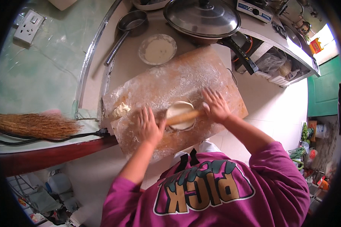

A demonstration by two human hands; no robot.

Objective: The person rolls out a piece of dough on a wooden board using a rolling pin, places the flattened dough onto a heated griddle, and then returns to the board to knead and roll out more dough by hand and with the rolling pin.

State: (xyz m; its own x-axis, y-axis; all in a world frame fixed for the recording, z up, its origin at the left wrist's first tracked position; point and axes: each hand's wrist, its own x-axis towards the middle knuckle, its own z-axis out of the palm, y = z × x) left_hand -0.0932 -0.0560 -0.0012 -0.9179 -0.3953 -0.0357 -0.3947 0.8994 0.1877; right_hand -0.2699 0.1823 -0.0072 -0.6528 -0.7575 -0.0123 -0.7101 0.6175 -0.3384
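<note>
A wooden rolling pin (pixel 184 117) lies across a round of flattened dough (pixel 180 109) on a floured wooden board (pixel 147 85). My left hand (pixel 150 124) bears on the pin's left end, fingers stretched forward over the board. At the other end, my right hand (pixel 216 106) presses down in the same way, its fingers also extended. Both palms hide the tips of the pin, which looks slightly blurred. By the board's left edge sits a small lump of dough (pixel 121 109). Loose flour is scattered over the wood.
Beyond the board stand a bowl with a pale floury substance (pixel 158 50), a metal saucepan (pixel 133 22) and a large lidded pan (pixel 203 18), its handle (pixel 241 55) jutting right. A straw broom (pixel 37 124) and black cable (pixel 59 138) lie on the left ledge.
</note>
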